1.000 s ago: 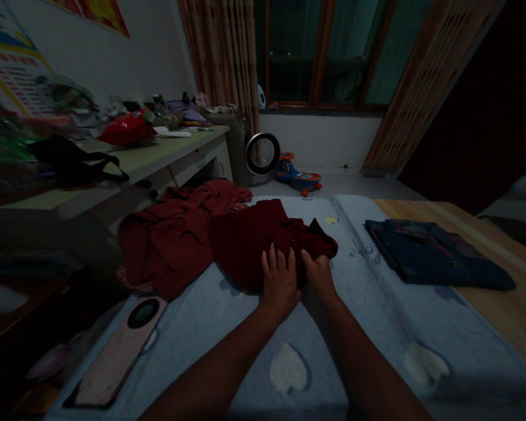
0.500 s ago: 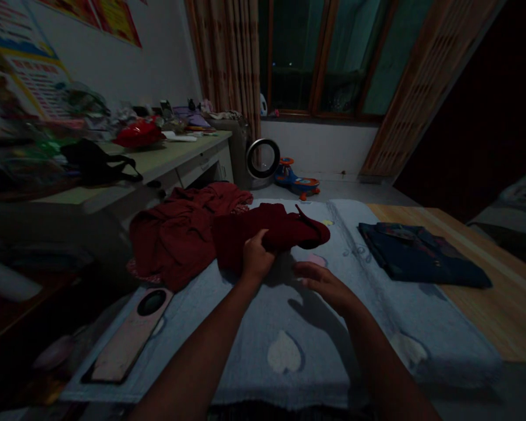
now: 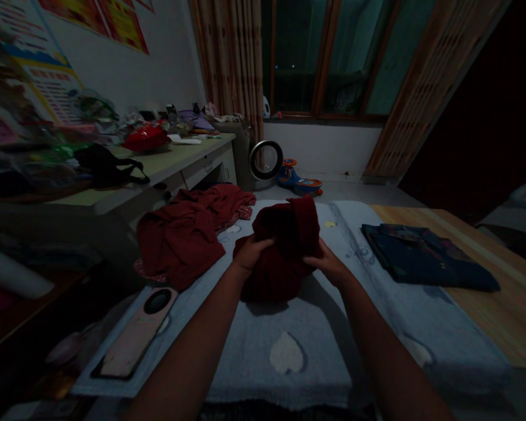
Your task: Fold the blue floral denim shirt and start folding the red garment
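A dark red hat (image 3: 272,280) with a turned-up brim is held just above the pale blue cloth (image 3: 228,362), its opening tilted up towards me. My left hand (image 3: 252,256) grips the left edge, thumb over the rim. On the opposite side my right hand (image 3: 326,263) pinches the edge below the brim; its other fingers are partly hidden behind the fabric. To the left lies a crumpled rust-red garment (image 3: 184,240) with a patterned trim. A folded dark blue garment (image 3: 425,254) rests on the right.
A pink phone (image 3: 135,336) with a round dark camera disc lies at the cloth's left edge. Bare wooden tabletop (image 3: 499,316) shows at right. A cluttered desk (image 3: 166,161) runs along the left wall. Beyond the table a blue and orange ride-on toy (image 3: 300,182) stands on the floor.
My right hand was apart from the hat and now holds its edge. The hat has turned from lying flattened sideways to standing opened, brim upward. The view has shifted slightly.
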Demonstrator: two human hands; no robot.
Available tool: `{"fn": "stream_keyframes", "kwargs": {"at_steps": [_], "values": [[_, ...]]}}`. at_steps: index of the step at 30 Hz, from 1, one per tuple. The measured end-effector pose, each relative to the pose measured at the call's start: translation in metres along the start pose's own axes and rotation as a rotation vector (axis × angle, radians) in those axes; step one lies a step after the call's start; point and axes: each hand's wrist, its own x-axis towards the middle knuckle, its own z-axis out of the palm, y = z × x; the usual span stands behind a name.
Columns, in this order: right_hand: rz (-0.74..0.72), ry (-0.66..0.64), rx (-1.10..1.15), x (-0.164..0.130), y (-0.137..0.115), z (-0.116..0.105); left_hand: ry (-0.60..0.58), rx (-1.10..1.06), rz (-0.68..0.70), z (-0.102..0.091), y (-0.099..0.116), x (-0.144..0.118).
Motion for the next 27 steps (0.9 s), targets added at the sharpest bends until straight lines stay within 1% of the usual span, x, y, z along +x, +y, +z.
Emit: {"fn": "stream_keyframes", "kwargs": {"at_steps": [2,4,5,6,7,9,10,12,14,16,18,20,23,25,27], "values": [[0.036,-0.06,0.076,0.0,0.01,0.005,0.126,0.335,0.073,-0.008,-0.012,0.002],[0.076,-0.05,0.124,0.0,0.021,0.007,0.268,0.694,0.158,-0.015,-0.017,-0.001],[0.099,-0.022,0.134,0.0,0.025,0.006,0.331,0.825,0.182,-0.017,-0.017,-0.005],[0.12,0.008,0.134,0.0,0.029,0.006,0.379,0.909,0.192,-0.018,-0.015,-0.011],[0.141,0.035,0.124,0.001,0.033,0.005,0.412,0.948,0.191,-0.018,-0.014,-0.017],[0.169,0.078,0.077,0.003,0.037,0.005,0.416,0.921,0.182,-0.015,-0.013,-0.033],[0.17,0.1,0.049,0.005,0.038,0.006,0.389,0.875,0.181,-0.012,-0.015,-0.042],[0.148,0.157,-0.01,0.008,0.037,0.01,0.289,0.764,0.173,-0.003,-0.022,-0.057],[0.108,0.227,-0.054,0.01,0.03,0.016,0.213,0.702,0.156,0.008,-0.031,-0.067],[0.089,0.293,-0.082,0.009,0.017,0.023,0.214,0.681,0.16,0.017,-0.037,-0.071],[0.095,0.336,-0.091,0.004,-0.004,0.029,0.224,0.649,0.187,0.023,-0.036,-0.07],[0.079,0.35,-0.088,-0.005,-0.029,0.032,0.21,0.58,0.234,0.027,-0.027,-0.064],[0.01,0.294,-0.081,-0.021,-0.066,0.031,0.147,0.389,0.309,0.028,-0.008,-0.052],[-0.04,0.241,-0.044,-0.03,-0.081,0.025,0.116,0.216,0.324,0.022,0.002,-0.043],[-0.061,0.228,-0.035,-0.035,-0.083,0.014,0.157,0.102,0.294,0.007,0.004,-0.032]]}}
